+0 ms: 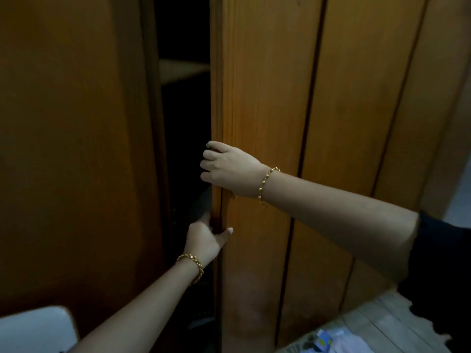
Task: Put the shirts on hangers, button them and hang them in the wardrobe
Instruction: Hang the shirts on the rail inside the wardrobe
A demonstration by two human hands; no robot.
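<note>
A tall wooden wardrobe fills the view. Its right-hand door (260, 93) stands slightly ajar, leaving a dark gap (183, 118) with a pale shelf (182, 70) visible inside. My right hand (226, 169) grips the door's left edge at mid height, fingers curled around it into the gap. Lower down, my left hand (206, 238) holds the same edge, fingers behind it and thumb on the front. No shirt or hanger can be seen; the wardrobe's inside is too dark to make out.
The left wardrobe door (71, 149) is closed beside the gap. A white object (38, 327) sits at the bottom left corner. At the bottom right lies a wooden-slatted surface (369, 324) with pale fabric or paper on it.
</note>
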